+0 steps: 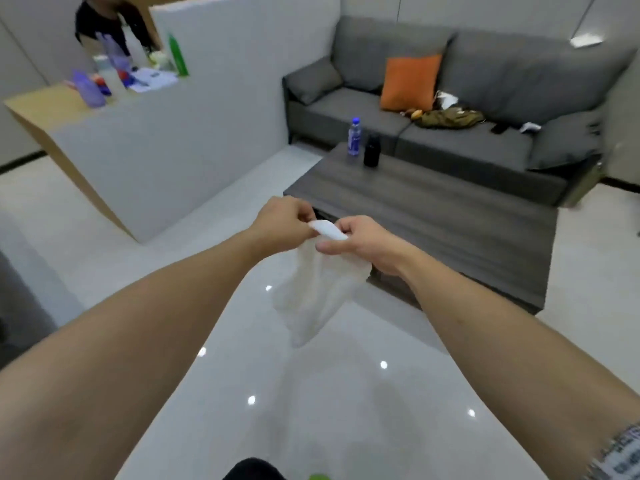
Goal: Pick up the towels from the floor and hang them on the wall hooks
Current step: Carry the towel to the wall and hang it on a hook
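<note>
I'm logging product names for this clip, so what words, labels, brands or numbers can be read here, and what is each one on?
None can be read.
Water bottle on the coffee table: blue label, print too blurred.
Papers on the counter: dark marks, too small.
Patterned band on the right forearm: letter-like marks, blurred.
White towel, held by the left hand and right hand: no print visible.

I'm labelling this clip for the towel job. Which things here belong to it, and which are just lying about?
Job: white towel, pinched at its top in the grip of left hand and right hand.

Lying about: water bottle, black bottle, coffee table, orange cushion, sofa.
</note>
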### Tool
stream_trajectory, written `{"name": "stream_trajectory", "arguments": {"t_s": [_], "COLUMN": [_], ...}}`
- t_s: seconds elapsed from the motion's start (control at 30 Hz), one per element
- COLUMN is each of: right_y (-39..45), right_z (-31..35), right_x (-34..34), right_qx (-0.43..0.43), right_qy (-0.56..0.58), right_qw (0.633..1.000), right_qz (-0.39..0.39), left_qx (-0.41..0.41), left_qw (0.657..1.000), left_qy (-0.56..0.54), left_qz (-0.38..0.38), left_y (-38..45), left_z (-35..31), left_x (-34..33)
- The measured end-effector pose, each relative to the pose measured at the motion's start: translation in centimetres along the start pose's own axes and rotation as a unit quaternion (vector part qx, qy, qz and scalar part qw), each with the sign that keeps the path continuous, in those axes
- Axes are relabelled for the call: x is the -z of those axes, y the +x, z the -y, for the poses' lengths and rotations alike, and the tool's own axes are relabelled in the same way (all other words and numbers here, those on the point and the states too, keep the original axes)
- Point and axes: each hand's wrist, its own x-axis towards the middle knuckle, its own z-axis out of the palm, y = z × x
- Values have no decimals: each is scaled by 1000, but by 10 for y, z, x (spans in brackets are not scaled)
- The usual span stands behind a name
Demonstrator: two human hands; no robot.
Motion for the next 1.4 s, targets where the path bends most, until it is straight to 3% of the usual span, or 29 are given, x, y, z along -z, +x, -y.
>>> {"name": "stream_trajectory", "arguments": {"t_s": [0.13, 0.27, 0.33, 0.4, 0.5, 0.53, 0.6, 0.67, 0.83, 0.93, 1.0, 1.13, 1.27, 1.33, 1.4], "right_y": [-23, -47, -50, -45, -27, -20, -5, -1, -12, -5, 2, 15, 24, 32, 45], "right_z": [-30, -64, -72, -69, -50, -46, -46, -57, -113, -122, -116, -120, -161, -173, -171], "right_x": [94, 185, 229, 270, 330, 352, 398, 450, 544, 584, 609, 671, 746, 780, 807], "right_qx": [-21, -99, -83, -32, 41, 51, 41, 3, -128, -51, 5, 9, -88, -79, 1], "right_qy": [-228, -259, -220, -174, -165, -189, -269, -306, -279, -206, -164, -242, -336, -322, -230], "right_qw": [960, 904, 892, 885, 888, 889, 879, 871, 876, 874, 873, 873, 887, 897, 918], "right_qz": [-162, -326, -387, -431, -428, -415, -392, -384, -372, -438, -459, -423, -304, -292, -324], "left_qx": [-43, -41, -44, -101, -194, -202, -184, -162, -173, -213, -217, -240, -195, -149, -130], "left_qw": [990, 974, 974, 985, 973, 963, 955, 959, 954, 942, 927, 933, 964, 972, 975], "left_qy": [50, 13, 20, 51, -32, -70, -138, -169, -183, -111, -140, -144, -134, -172, -180], "left_qz": [-126, -225, -220, -131, 118, 167, 189, 160, 163, 234, 271, 225, 124, 55, 28], "left_y": [47, 103, 136, 167, 200, 211, 244, 284, 368, 396, 406, 430, 476, 497, 511], "left_z": [-66, -114, -140, -177, -256, -282, -325, -359, -423, -464, -491, -544, -574, -584, -592], "left_x": [4, -1, -18, -51, -119, -141, -175, -192, -203, -223, -244, -283, -296, -293, -293]}}
